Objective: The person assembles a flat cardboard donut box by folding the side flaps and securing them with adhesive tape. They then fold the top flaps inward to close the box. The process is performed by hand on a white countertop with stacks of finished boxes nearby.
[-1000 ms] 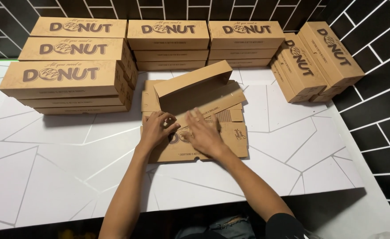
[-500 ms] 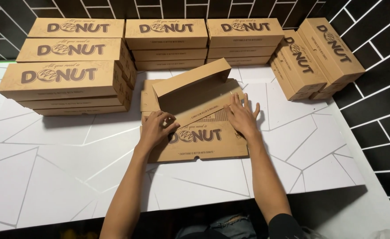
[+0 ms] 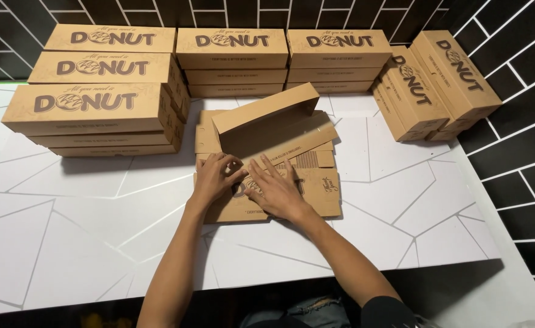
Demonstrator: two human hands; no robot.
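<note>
Item: flat brown carton (image 3: pixel 316 197) on white tabletop (image 3: pixel 85 243). We press left hand (image 3: pixel 211 177) and right hand (image 3: pixel 276 189) on it, fingers open; stacked boxes (image 3: pixel 97 109) at ten o'clock, seemingly closed.

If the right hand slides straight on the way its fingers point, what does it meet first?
Likely the left hand: the right hand lies flat on the half-folded box, fingers aimed up-left toward it. Depth unclear.

Flat box blank (image 3: pixel 316 194): on table (image 3: pixel 67 243), centre, both hands on it; left hand (image 3: pixel 211 179) just left of right hand (image 3: pixel 278 191). Raised flap (image 3: pixel 267 118): behind the blank. Left stack (image 3: pixel 91 112): left of the blank. Rear stacks (image 3: pixel 286 61): behind it. Leaning boxes (image 3: pixel 434 85): right and behind
</note>
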